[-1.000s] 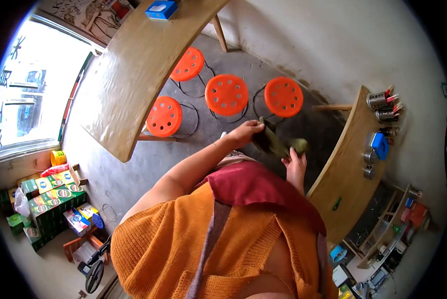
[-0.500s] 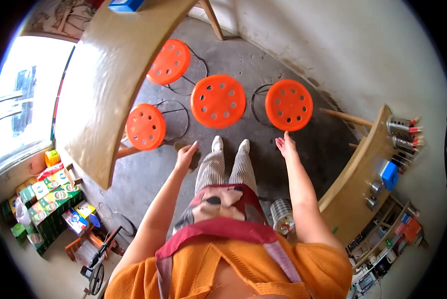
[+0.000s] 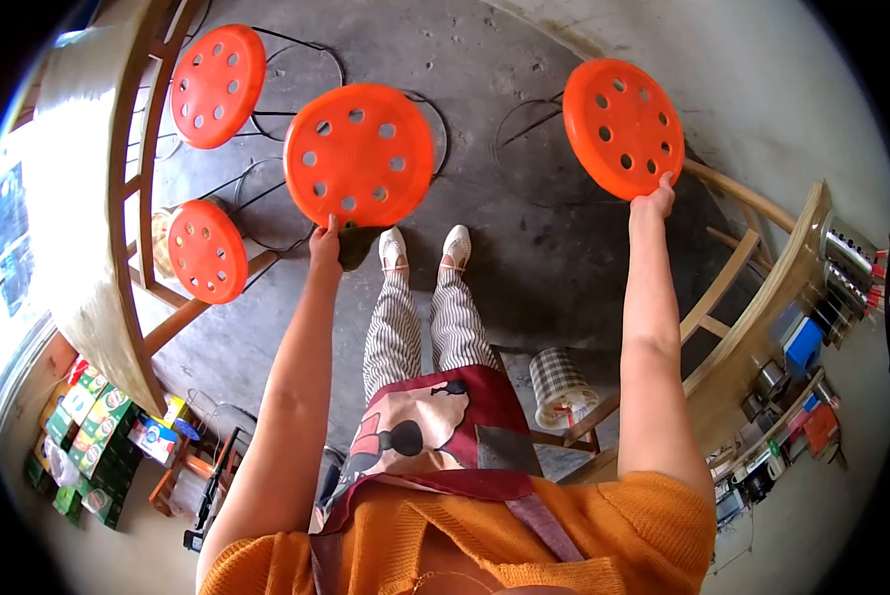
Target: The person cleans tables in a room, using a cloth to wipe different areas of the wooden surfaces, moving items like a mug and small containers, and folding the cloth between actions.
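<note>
My left hand [image 3: 327, 244] grips the near edge of the middle orange stool [image 3: 359, 155], whose round seat has several holes. My right hand [image 3: 653, 198] is closed on the near rim of the right orange stool [image 3: 624, 129]. Both seats look large and near the camera; thin dark metal legs show behind them. Two more orange stools stand at the left, an upper one [image 3: 218, 86] and a lower one [image 3: 207, 252], with no hand on them. The fingers of each hand are partly hidden beneath the seats.
A wooden table [image 3: 88, 198] runs along the left. Another table [image 3: 762, 307] at the right bears metal holders and a blue box [image 3: 802, 342]. A checkered bin [image 3: 562, 387] stands right of my legs. Stacked cartons [image 3: 98, 436] are at the lower left.
Both hands have reached forward and taken hold of a stool each. The two held stools appear larger and farther apart, and the view has shifted.
</note>
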The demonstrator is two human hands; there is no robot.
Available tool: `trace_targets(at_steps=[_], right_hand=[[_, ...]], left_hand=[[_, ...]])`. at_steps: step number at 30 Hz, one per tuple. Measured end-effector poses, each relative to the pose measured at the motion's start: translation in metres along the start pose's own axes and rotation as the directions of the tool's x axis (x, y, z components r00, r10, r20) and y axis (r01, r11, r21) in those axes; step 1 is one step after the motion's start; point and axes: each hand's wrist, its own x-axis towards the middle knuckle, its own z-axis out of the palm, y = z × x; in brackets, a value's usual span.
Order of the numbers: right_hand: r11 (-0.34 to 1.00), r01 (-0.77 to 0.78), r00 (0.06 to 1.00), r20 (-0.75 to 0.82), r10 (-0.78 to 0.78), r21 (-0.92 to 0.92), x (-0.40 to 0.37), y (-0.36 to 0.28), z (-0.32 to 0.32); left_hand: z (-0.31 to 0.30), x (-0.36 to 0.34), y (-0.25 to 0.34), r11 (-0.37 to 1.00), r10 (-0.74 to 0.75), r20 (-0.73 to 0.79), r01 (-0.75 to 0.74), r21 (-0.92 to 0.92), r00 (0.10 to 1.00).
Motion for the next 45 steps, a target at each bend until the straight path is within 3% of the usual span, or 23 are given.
trace_targets(at_steps=[3,5,8,10,11,14,15,16,17,18,19,22,24,25,27,29,31,34,36,37,40,43,45], right_hand=[[0.995,0.094,0.995,-0.044,-0.095,-0.026,0.007,-0.003,-0.005],[0.992,0.122,0.991,-0.061,-0.121,0.007,0.011,0.002,-0.015],[0.977,0.111,0.970,-0.196,-0.147,-0.182,0.038,0.020,-0.055],[0.926,0.005,0.945,-0.301,-0.127,-0.377,0.040,0.020,-0.078],[0.946,0.008,0.989,-0.140,-0.057,-0.325,0.050,0.023,-0.094],[0.981,-0.021,0.999,-0.044,0.012,-0.195,0.045,0.030,-0.112],[0.963,-0.133,0.981,-0.171,0.094,-0.233,0.033,0.043,-0.117],[0.916,-0.137,0.982,-0.173,0.076,-0.377,0.014,0.069,-0.116],[0.819,-0.017,0.992,0.090,0.084,-0.574,-0.044,0.086,-0.104],[0.752,0.069,0.929,0.318,0.191,-0.655,-0.098,0.107,-0.089],[0.709,-0.016,0.861,0.350,0.368,-0.705,-0.132,0.142,-0.083],[0.526,-0.418,0.657,0.153,0.739,-0.741,-0.183,0.267,-0.065],[0.632,-0.545,0.529,0.359,0.769,-0.551,-0.223,0.273,-0.035],[0.698,-0.598,0.476,0.527,0.705,-0.394,-0.239,0.256,-0.022],[0.698,-0.521,0.575,0.403,0.712,-0.491,-0.230,0.248,-0.024],[0.785,-0.477,0.584,0.525,0.619,-0.395,-0.202,0.237,-0.051],[0.855,-0.404,0.625,0.584,0.518,-0.325,-0.192,0.200,-0.082],[0.875,-0.340,0.711,0.515,0.479,-0.344,-0.156,0.160,-0.173],[0.841,-0.307,0.844,0.280,0.457,-0.446,-0.134,0.142,-0.251],[0.768,-0.412,0.861,0.064,0.504,-0.490,-0.129,0.132,-0.286],[0.542,-0.558,0.827,-0.366,0.427,-0.629,-0.131,0.122,-0.342],[0.618,-0.602,0.797,-0.417,0.436,-0.505,-0.131,0.134,-0.375],[0.590,-0.617,0.783,-0.476,0.400,-0.520,-0.146,0.130,-0.364]], left_hand=[[0.008,-0.016,0.005,0.996,0.036,-0.148,-0.024,0.081,0.988],[0.007,-0.017,0.001,0.999,-0.053,-0.043,0.053,-0.009,0.998],[0.018,-0.038,-0.003,0.982,-0.181,-0.037,0.183,0.042,0.983],[0.027,-0.052,-0.021,0.974,-0.205,0.105,0.213,-0.074,0.973],[0.030,-0.056,-0.034,0.965,-0.224,0.122,0.237,-0.108,0.967],[0.051,-0.075,-0.049,0.964,-0.222,0.080,0.231,-0.132,0.972],[0.055,-0.083,-0.050,0.973,-0.205,0.018,0.205,-0.104,0.979],[0.058,-0.085,-0.049,0.973,-0.207,0.019,0.207,-0.105,0.978],[0.060,-0.085,-0.048,0.975,-0.221,-0.041,0.220,-0.009,0.974],[0.059,-0.087,-0.049,0.968,-0.227,-0.103,0.236,0.085,0.969],[0.054,-0.086,-0.055,0.973,-0.197,-0.032,0.200,0.112,0.980],[0.035,-0.080,-0.087,0.901,-0.159,0.101,0.103,0.422,0.982],[0.028,-0.117,-0.065,0.765,-0.059,0.177,-0.069,0.641,0.982],[0.016,-0.123,-0.063,0.750,-0.094,0.222,-0.077,0.657,0.971],[-0.016,-0.130,-0.060,0.680,-0.100,0.299,-0.154,0.717,0.949],[-0.050,-0.117,-0.065,0.700,-0.107,0.329,-0.164,0.695,0.938],[-0.096,-0.112,-0.059,0.802,-0.055,0.223,-0.091,0.591,0.973],[-0.161,-0.094,-0.045,0.879,-0.098,0.038,0.068,0.473,0.994],[-0.200,-0.078,-0.037,0.920,-0.132,-0.046,0.139,0.367,0.990],[-0.218,-0.076,-0.033,0.940,-0.145,-0.084,0.164,0.300,0.986],[-0.258,-0.066,-0.021,0.969,-0.100,-0.163,0.133,0.208,0.982],[-0.284,-0.036,-0.026,0.993,-0.104,-0.228,0.087,-0.083,0.968],[-0.288,-0.024,-0.019,0.933,-0.135,-0.081,0.099,-0.346,0.988]])
